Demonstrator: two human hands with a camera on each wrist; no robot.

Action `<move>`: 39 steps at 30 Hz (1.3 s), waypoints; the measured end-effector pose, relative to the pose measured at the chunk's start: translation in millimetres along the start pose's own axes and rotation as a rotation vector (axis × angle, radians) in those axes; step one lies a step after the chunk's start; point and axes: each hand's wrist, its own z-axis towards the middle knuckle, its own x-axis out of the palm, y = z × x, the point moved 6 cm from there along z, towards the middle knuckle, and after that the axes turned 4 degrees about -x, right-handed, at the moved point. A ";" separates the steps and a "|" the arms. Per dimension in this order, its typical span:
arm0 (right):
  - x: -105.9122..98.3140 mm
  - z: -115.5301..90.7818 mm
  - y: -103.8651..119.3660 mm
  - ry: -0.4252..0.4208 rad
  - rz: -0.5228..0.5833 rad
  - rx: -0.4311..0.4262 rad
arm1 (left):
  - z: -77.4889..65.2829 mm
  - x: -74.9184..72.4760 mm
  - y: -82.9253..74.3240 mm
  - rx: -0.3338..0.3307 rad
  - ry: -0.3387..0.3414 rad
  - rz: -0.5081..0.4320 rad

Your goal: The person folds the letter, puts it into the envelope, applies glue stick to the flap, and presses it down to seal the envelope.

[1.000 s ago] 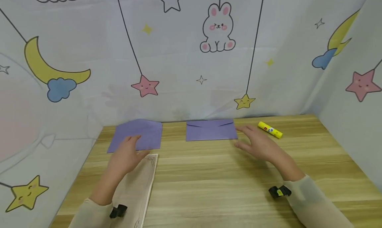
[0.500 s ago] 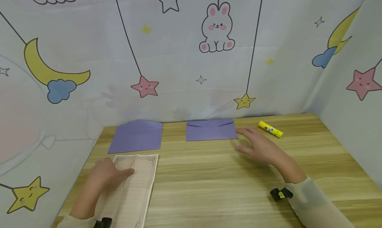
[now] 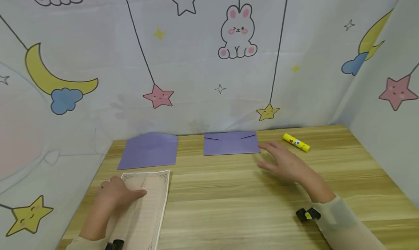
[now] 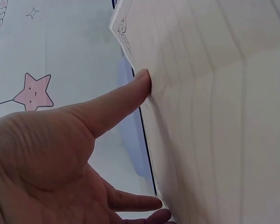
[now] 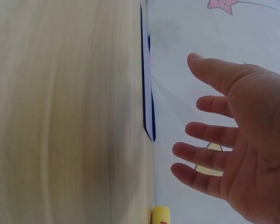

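My left hand (image 3: 112,196) rests on a pile of cream letter paper (image 3: 152,213) with lines and ornate corners, at the table's left. In the left wrist view the straight thumb (image 4: 123,102) presses on the lined paper (image 4: 224,116), and the other fingertips reach its edge. The palm is well apart from the sheet. My right hand (image 3: 284,162) hovers over the wooden table with relaxed, spread fingers. Nothing is in it, as the right wrist view shows. Its fingertips are close to the right end of a purple envelope (image 3: 231,144) with its flap folded down.
Another purple envelope (image 3: 148,151), flap spread out, lies behind the paper at the left. A yellow glue stick (image 3: 296,142) lies beyond my right hand. Behind the wooden tabletop (image 3: 209,206) hangs a white cloth (image 3: 193,60) printed with stars and rabbits.
My left hand has come down and back from above the left envelope onto the paper. The paper has shifted slightly left, and a ridge in its top has flattened. My right hand stays nearly still.
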 end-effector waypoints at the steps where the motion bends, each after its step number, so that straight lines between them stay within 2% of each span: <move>1: 0.2 -0.3 -0.3 0.001 0.001 0.001 | 0.3 0.3 -0.1 0.000 0.006 0.001; 8: 0.7 -2.0 -1.6 0.010 0.003 0.007 | 1.2 -0.1 -4.9 0.005 0.020 0.015; 14: 0.3 -2.8 -0.2 0.007 0.004 0.009 | -0.3 -0.8 -7.6 0.001 0.013 -0.028; 22: -1.3 -3.8 2.0 -0.005 0.003 -0.005 | 3.6 -0.1 -3.8 0.024 -0.009 -0.166; 28: -2.1 -2.5 0.8 -0.005 -0.015 -0.002 | 8.3 -13.0 3.0 0.113 -0.056 -0.275; 31: -4.1 -2.3 3.0 -0.005 -0.022 -0.003 | 7.3 -21.4 4.5 0.133 -0.055 -0.354; 35: -5.1 -1.8 4.8 0.001 -0.023 0.001 | 2.8 -29.3 2.7 0.137 0.009 -0.540; 39: -4.6 -1.4 5.0 0.005 -0.019 0.003 | -1.4 -34.1 -8.7 0.157 0.077 -0.716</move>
